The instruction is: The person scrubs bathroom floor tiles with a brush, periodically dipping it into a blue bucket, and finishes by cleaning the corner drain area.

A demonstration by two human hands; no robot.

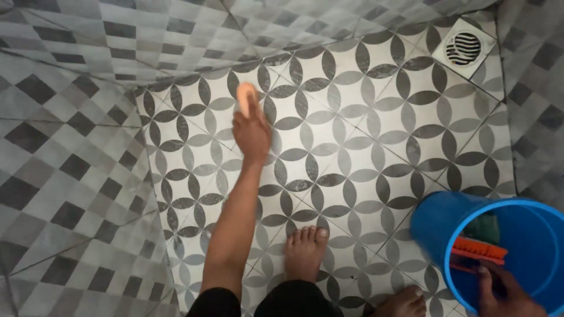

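My left hand (251,132) reaches out over the patterned floor tiles (364,135) and is closed around a pale orange scrubbing pad (247,97), which is blurred and pressed against the floor near the wall. My right hand (505,292) is at the bottom right, gripping the near rim of a blue bucket (435,220). Inside the bucket lie an orange brush (479,249) and something green (483,228). My bare feet (305,252) stand on the tiles between the two hands.
A square metal floor drain (464,48) sits in the far right corner. Walls of grey checked tile (64,176) close in on the left, the back and the right, which leaves a narrow floor.
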